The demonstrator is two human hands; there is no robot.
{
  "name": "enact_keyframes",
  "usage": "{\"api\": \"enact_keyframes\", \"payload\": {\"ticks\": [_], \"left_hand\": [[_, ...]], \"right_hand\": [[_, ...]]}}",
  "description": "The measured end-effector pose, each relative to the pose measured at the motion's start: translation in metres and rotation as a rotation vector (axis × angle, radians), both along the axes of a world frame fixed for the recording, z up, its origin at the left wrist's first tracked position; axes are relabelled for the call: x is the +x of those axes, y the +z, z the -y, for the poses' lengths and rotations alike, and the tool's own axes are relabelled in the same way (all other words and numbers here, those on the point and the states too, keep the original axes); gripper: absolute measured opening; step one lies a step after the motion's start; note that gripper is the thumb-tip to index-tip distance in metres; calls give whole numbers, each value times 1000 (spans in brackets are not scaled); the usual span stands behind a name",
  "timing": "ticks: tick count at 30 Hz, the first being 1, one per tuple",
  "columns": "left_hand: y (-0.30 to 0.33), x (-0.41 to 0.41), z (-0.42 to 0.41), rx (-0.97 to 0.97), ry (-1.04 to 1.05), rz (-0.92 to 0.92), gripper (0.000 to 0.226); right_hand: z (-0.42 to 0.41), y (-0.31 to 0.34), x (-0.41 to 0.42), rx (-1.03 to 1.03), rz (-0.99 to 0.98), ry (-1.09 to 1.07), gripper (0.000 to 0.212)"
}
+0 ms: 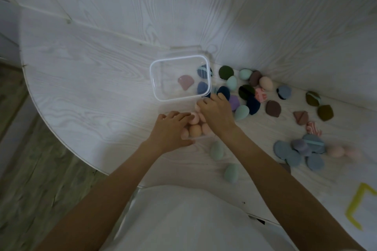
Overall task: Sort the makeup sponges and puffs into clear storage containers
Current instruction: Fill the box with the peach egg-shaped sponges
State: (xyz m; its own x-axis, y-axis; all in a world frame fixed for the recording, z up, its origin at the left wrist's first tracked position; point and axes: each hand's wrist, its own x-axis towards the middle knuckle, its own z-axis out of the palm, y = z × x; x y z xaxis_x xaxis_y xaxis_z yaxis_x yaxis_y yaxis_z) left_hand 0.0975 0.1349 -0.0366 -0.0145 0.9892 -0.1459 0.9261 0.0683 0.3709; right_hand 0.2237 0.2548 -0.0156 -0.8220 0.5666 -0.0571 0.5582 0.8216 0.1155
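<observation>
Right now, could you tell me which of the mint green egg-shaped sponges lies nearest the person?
The mint sponge lying alone near the table's front edge, just before the white shirt; the others lie farther back.

The surface point(91, 87) is white with pale grey wood grain. Inside the clear container point(180, 78) lie a dusty pink puff point(185, 82) and two navy-blue puffs point(202, 87). At 3 o'clock from it lie mint-green sponges point(231, 82), olive puffs point(226, 72), a pink-and-white marbled sponge point(260, 94), and slate-blue puffs point(285, 152). Yellow tape point(356, 208) marks the surface at 5 o'clock.
</observation>
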Motion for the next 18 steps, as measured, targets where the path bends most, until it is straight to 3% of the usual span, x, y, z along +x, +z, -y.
{"api": "enact_keyframes", "payload": {"ticks": [3,7,14,18], "left_hand": [[0,-1,0,11,-11,-14,78],[3,-2,-1,-42,-38,-6,81],[4,1,0,-75,-51,-18,84],[3,1,1,-58,-50,-17,83]], "right_hand": [[3,-3,-3,1,152,-12,26],[3,-5,-4,-22,193,-42,34],[9,-12,-5,-9,114,6,38],[14,-14,11,-2,-100,-59,25]]}}
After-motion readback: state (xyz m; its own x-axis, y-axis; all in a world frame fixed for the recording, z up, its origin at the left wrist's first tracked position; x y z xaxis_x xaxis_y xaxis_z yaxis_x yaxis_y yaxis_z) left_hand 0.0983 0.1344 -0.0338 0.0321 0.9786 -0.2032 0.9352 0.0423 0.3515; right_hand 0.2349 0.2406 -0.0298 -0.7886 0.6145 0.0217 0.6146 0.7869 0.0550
